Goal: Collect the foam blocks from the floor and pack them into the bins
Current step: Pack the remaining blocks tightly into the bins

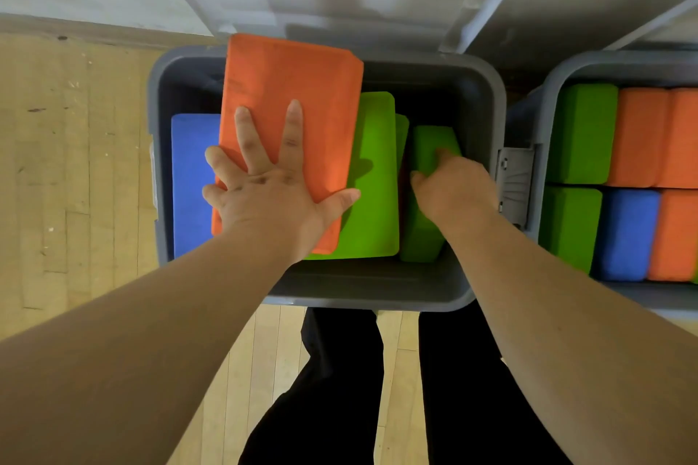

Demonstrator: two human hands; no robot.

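Left hand (264, 192) fingers splayed flat on smooth orange block (294, 79); right hand (453, 189) fingers curled round rightmost green block (423, 238).

**Inspector:** Bins counted?
**Assistant:** Two: near bin (377, 298) at twelve o'clock, second bin (553, 87) at two o'clock.
**Inspector:** Blocks in the near bin?
**Assistant:** One blue block (190, 181), one orange block (287, 72), three green blocks (376, 177).
**Inspector:** Second bin?
**Assistant:** In view: two green blocks (581, 132), three orange blocks (638, 136), one blue block (627, 234).

blocks (291, 87): matt foam | bin (489, 98): smooth grey plastic (slight sheen) | floor (75, 162): scuffed wood
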